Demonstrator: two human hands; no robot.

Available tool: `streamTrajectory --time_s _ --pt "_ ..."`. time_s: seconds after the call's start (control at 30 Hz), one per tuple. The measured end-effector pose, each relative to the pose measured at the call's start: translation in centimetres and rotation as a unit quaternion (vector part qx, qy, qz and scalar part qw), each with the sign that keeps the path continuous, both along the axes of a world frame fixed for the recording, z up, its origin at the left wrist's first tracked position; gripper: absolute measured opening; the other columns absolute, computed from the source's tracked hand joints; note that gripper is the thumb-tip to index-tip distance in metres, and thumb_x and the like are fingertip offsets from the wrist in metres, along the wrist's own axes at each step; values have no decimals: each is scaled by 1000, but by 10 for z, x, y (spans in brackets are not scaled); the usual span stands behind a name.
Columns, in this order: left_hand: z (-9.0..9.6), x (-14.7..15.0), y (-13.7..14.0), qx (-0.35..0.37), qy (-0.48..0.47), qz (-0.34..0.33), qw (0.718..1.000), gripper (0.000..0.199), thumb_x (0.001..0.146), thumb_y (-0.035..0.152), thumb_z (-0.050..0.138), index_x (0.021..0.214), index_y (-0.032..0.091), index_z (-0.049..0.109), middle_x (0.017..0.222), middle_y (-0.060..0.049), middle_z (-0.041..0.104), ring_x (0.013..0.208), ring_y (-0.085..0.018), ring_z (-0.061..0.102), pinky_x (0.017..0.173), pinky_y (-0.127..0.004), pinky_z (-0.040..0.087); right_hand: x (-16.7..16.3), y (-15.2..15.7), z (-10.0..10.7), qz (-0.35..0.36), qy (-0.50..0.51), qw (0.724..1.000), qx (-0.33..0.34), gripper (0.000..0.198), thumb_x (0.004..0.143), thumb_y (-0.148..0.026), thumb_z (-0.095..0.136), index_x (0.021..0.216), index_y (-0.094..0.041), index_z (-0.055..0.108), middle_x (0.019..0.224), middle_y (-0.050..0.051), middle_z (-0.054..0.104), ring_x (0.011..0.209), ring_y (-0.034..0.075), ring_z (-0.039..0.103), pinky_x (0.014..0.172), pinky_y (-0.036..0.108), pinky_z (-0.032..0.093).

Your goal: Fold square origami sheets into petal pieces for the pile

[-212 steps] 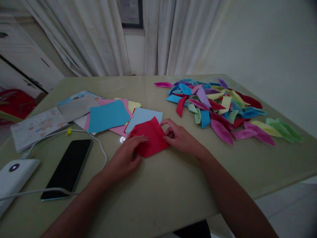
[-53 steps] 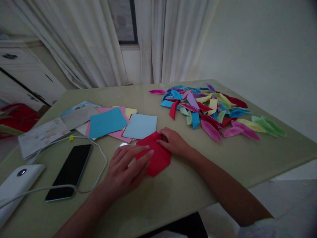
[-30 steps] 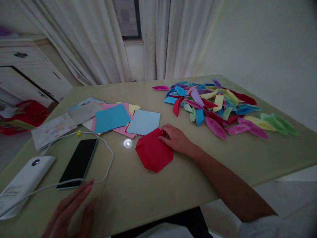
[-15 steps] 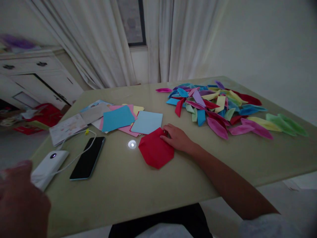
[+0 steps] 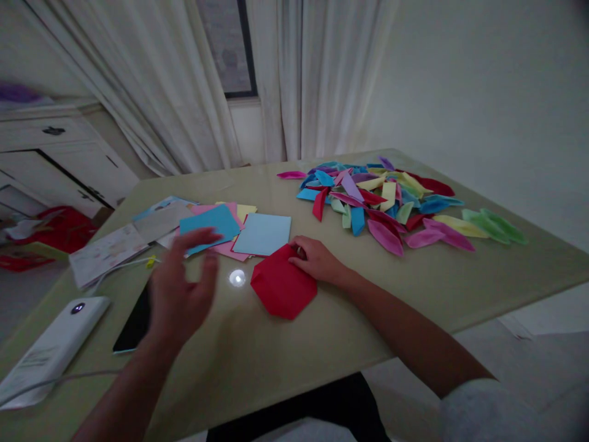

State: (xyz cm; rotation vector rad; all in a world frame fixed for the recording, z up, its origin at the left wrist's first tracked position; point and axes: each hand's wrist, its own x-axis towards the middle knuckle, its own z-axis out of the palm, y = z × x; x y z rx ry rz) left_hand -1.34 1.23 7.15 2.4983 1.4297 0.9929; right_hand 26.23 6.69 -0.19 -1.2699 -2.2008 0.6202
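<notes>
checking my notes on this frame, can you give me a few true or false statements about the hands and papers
1. The right hand rests on the far edge of the folded red paper. True.
2. The left hand presses down on the red paper. False: it is lifted above the table, open, apart from the paper, in front of the phone.
3. The heap of folded coloured pieces lies to the right of the red paper, farther back. True.
4. The flat sheets are stacked on top of the heap. False: they lie apart from it, to the left.
5. The white device sits at the table's right end. False: it is at the left.
</notes>
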Motion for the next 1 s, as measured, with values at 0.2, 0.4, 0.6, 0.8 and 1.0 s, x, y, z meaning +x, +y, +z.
streamTrajectory --time_s 0.2,0.4,0.6,0.8,1.0 --pt "-69 39 14 -88 29 -112 989 24 105 27 61 124 21 75 130 -12 76 118 -29 71 105 -49 58 0 -8 5 7 53 998 -30 12 100 -22 71 111 -17 70 87 1 73 76 16 64 72 26 44" --pt "-75 29 9 -110 47 -156 981 26 102 27 65 127 24 73 143 -11 71 131 -31 64 114 -54 52 -2 -9 4 -22 48 998 -33 8 91 -15 77 97 -17 74 88 2 73 78 17 63 74 27 43" --pt "-68 25 6 -110 78 -167 977 26 103 33 66 126 25 74 150 -12 66 135 -33 61 116 -55 50 -2 -10 5 -18 55 997 -53 15 89 -13 76 104 -17 75 85 0 69 73 15 58 72 27 42" --pt "-71 24 6 -106 80 -161 978 29 101 35 69 127 26 74 156 -12 63 137 -35 60 116 -58 47 0 -11 8 15 34 999 -19 18 89 -3 69 97 -17 75 91 2 64 80 17 60 77 28 45" --pt "-73 25 5 -111 93 -160 976 30 104 34 64 132 26 71 162 -11 58 138 -33 59 116 -57 46 -1 -11 5 52 6 999 5 6 97 -12 71 101 -17 72 101 6 67 91 20 63 86 31 49"
